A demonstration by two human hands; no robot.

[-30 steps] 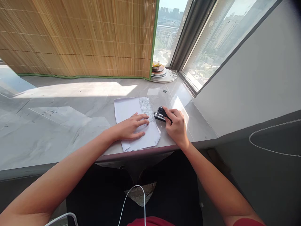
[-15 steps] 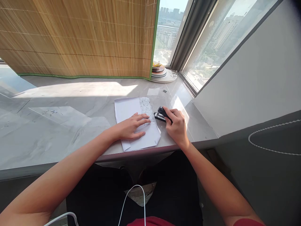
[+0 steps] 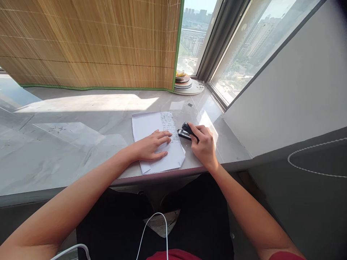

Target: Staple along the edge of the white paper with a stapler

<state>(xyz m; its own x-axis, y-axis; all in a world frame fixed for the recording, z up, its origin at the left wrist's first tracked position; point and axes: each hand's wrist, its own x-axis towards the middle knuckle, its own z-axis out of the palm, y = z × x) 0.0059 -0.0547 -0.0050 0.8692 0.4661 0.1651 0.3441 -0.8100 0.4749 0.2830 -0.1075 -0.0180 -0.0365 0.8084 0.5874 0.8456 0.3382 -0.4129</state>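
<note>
White paper sheets (image 3: 146, 126) lie in a stack near the front edge of the counter. A band of dense dark marks, which look like staples, runs along their right part. My left hand (image 3: 155, 145) rests on the paper with its fingers stretched out, the fingertips on the marked band. My right hand (image 3: 202, 142) is wrapped round a black stapler (image 3: 187, 127) just right of the paper. The stapler's jaws are parted and point left at the paper's right edge. My fingers and thumb hide its rear end.
Behind the paper lie a small white paper piece (image 3: 176, 105) and a dark staple strip (image 3: 190, 105). Stacked plates (image 3: 184, 86) stand in the window corner. A bamboo blind (image 3: 89, 43) hangs at the back. Small scattered bits (image 3: 58, 129) lie on the left of the counter (image 3: 103, 115).
The fingers of my left hand have drawn back very slightly on the paper. My right hand and the stapler look unmoved.
</note>
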